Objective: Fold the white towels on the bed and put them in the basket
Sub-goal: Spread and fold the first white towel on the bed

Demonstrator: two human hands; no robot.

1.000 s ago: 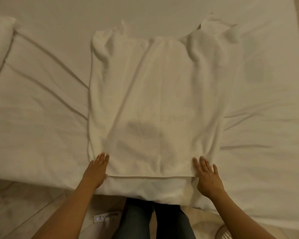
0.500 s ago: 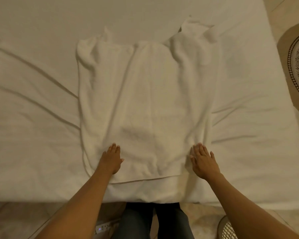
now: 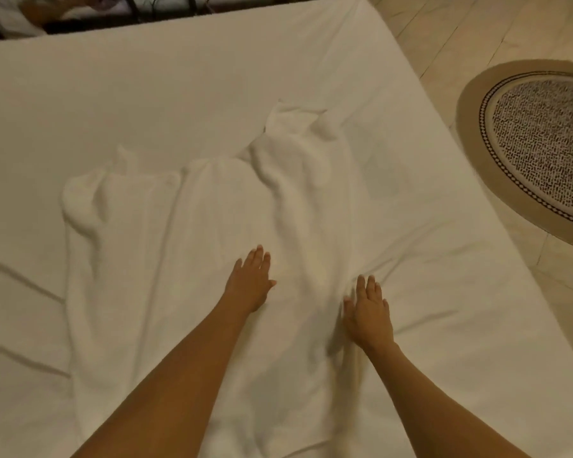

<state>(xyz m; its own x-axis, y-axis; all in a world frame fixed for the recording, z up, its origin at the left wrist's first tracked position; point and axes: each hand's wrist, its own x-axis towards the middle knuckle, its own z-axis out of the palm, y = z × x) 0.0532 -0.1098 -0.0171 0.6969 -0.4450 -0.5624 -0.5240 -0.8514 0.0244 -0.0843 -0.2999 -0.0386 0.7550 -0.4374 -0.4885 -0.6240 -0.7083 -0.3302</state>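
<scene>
Lying spread and rumpled across the middle of the bed [image 3: 212, 77]: the white towel [image 3: 153, 259]. Pressing flat on it, fingers straight and close together: left hand [image 3: 249, 285] mid-towel, right hand [image 3: 368, 314] at its right edge. Showing on the floor at far right: a round rug [image 3: 540, 147].

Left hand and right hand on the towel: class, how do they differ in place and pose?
The left hand lies flat in the middle of the white towel; the right hand lies at the towel's right edge, beside the bed sheet. The left hand reaches farther up the bed than the right hand. Both are flat, with straight fingers, gripping nothing.
</scene>
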